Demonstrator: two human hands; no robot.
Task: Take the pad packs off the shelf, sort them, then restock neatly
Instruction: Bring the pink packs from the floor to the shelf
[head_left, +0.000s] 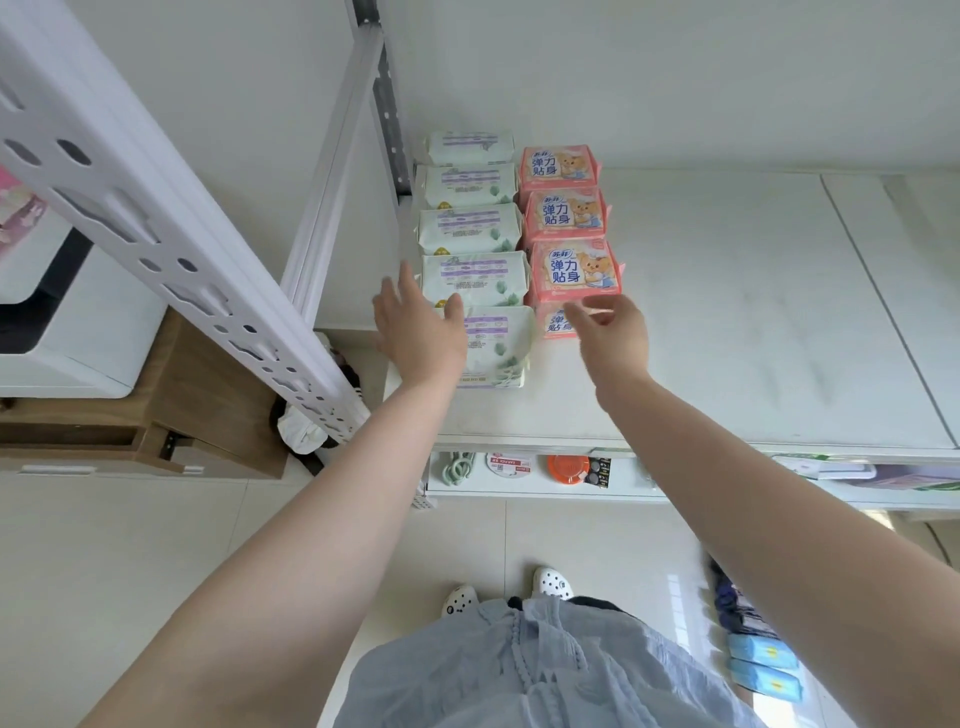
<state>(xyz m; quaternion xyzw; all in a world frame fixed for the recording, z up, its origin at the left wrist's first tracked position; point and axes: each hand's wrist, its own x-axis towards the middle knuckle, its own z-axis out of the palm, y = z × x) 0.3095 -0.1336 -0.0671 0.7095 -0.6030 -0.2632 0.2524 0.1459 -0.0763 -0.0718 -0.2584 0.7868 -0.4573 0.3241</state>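
Reaching over the flat white shelf top (727, 322), both bare arms extend toward two rows of soft plastic pad packs at its left end. Left row: five white-and-pale-green packs with purple print (470, 223), lined front to back, each touching the next. Right row, just beside it: pink packs with a cartoon bear and blue lettering (566, 213) — three fully seen, a fourth at the front mostly hidden. The left hand (418, 332) has fingers straight and spread, palm down, over the left edge of the two nearest white-green packs; cannot tell if it touches them or hovers. The right hand (610, 332) is loosely open, fingers slightly bent, fingertips at the front edge of the third pink pack and covering most of the nearest pink pack (557, 323); it grips nothing that can be seen. A white perforated metal upright (171, 228) runs diagonally at left, with a wooden cabinet (208, 400) behind it. Under the shelf top, a lower level holds a round orange tin (569, 467) and small items too blurred to name. Down on the floor at right — blue pad packs (763, 667) stacked. The person wears a light blue-grey garment (519, 670) and white clogs (550, 582).
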